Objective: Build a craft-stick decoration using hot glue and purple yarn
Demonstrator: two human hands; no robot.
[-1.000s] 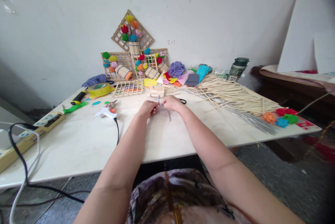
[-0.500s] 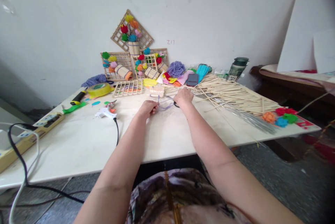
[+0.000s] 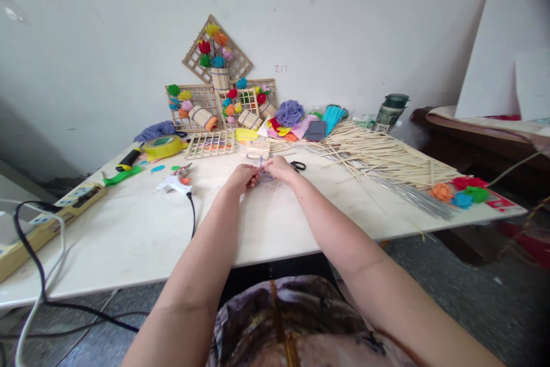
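Purple yarn (image 3: 261, 162) runs between my two hands and up to a small bundle of cut wooden sticks (image 3: 256, 150) lying just beyond them. My left hand (image 3: 244, 177) pinches the yarn, fingers closed. Close beside it, almost touching, my right hand (image 3: 277, 168) also has its fingers closed on the yarn. A loop of the yarn hangs below the fingers. Black-handled scissors (image 3: 298, 166) lie on the table right of my right hand; their blades are hard to make out.
A white glue gun (image 3: 175, 185) with a black cord lies left. Long wooden sticks (image 3: 378, 152) and metal wires (image 3: 412, 195) spread across the right. Lattice panels with felt flowers (image 3: 193, 106) lean at the back. A power strip (image 3: 55, 218) runs along the left edge.
My right hand has come left from over the scissors to beside my left hand and now grips the yarn. The scissors' handles are uncovered. My left hand has barely moved.
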